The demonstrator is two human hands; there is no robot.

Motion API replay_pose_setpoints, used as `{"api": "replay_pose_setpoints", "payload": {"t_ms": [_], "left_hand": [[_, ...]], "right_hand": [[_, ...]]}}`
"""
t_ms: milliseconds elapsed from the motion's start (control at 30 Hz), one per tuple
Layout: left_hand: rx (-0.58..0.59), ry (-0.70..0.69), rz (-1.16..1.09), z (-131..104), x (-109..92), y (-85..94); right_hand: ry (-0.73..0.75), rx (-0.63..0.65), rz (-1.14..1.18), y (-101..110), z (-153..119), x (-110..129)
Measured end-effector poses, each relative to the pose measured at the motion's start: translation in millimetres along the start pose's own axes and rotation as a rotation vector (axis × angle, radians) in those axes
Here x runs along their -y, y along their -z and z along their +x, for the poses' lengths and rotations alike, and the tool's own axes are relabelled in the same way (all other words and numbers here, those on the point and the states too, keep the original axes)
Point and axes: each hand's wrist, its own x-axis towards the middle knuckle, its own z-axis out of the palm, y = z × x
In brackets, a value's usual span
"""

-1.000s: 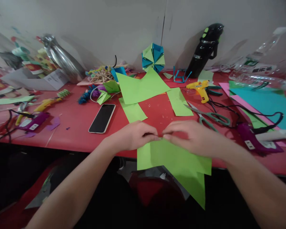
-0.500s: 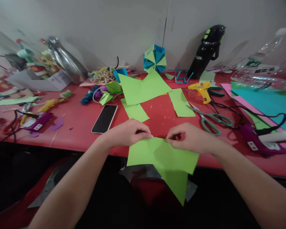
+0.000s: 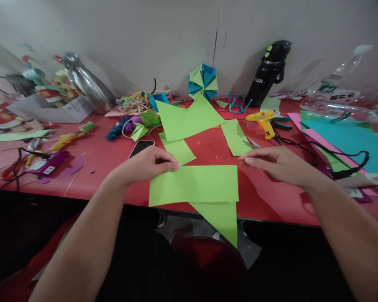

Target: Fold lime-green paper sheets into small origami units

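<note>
A folded light green sheet of paper (image 3: 193, 184) lies at the table's front edge, with a pointed flap hanging below the edge. My left hand (image 3: 148, 165) pinches its top edge near the left corner. Just off the top right corner hovers my right hand (image 3: 271, 164), fingers stretched forward and loosely apart, holding nothing visible. Behind that hand the scissors (image 3: 252, 143) are mostly hidden, only the blades showing. Farther back lie a large green sheet (image 3: 189, 119), a green strip (image 3: 236, 137) on the right and another green piece (image 3: 179, 150) on the left.
A phone (image 3: 141, 147) lies partly behind my left hand. At right are a yellow glue gun (image 3: 264, 123), cables, a black bottle (image 3: 267, 75), a clear bottle (image 3: 337, 92) and blue sheets (image 3: 349, 136). A blue-green paper ball (image 3: 203, 81) stands against the wall.
The folded paper has shifted left and now lies flatter on the table. My right hand has let go of its top edge and moved right. My left hand still pinches it.
</note>
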Motion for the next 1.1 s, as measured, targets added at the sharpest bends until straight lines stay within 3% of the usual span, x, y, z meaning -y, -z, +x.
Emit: {"api": "replay_pose_setpoints", "payload": {"t_ms": [100,267,400,533,800,1100], "left_hand": [[0.048,-0.033,-0.001,4,-4,-6.4],[0.113,-0.055,0.137,3,-12,-19.0],[-0.019,-0.238,0.151,5,-31,-43.2],[-0.015,-0.316,0.019,12,-44,-61.1],[0.103,-0.211,-0.12,11,-40,-52.9],[0.134,-0.176,-0.094,10,-29,-41.1]], "right_hand": [[0.057,0.149,0.021,-16,4,19],[0.13,0.171,0.051,-41,4,32],[0.2,0.192,0.018,-58,0,42],[0.246,0.177,-0.004,-67,-4,51],[0.263,0.141,0.026,-58,-7,47],[0.215,0.065,0.046,-45,-11,38]]}}
